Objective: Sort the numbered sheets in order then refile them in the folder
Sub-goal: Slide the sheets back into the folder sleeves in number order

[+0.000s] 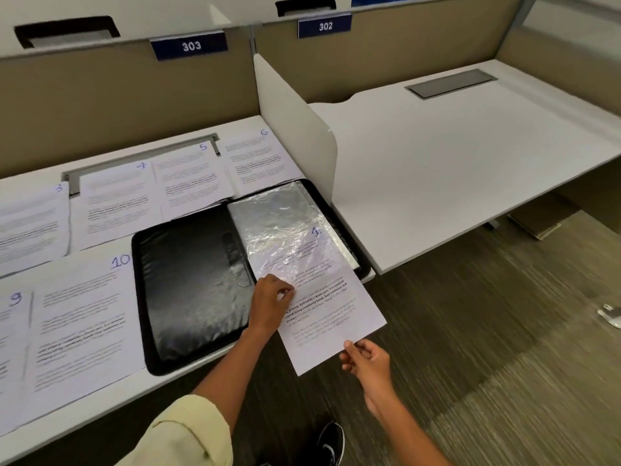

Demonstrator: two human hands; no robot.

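Right now the black folder (195,284) lies open flat on the table (100,401), and I place everything else by it. Its right half holds a stack of clear plastic sleeves (279,227). Sheet 1 (331,317) is partly inside the top sleeve: its upper part, with a handwritten "1", shows through the crinkled plastic, while its lower part sticks out past the folder's near edge and over the table's edge.

My left hand (270,306) rests at the folder's near right corner, fingers curled, pinching the sleeve's open edge where the sheet enters. My right hand (364,359) pinches the sheet's near corner between thumb and fingers, off the table.

Left of the folder lie sheet 10 (84,317) and, further left, sheet 9 (13,348). Behind the folder, in a row from left to right, lie sheet 3 (30,223), sheet 7 (114,200), sheet 5 (191,176) and sheet 6 (258,159), each numbered by hand in blue ink.

On the partition behind the folder a blue plate (190,46) reads "303"; another plate (325,26), further right, reads "302".
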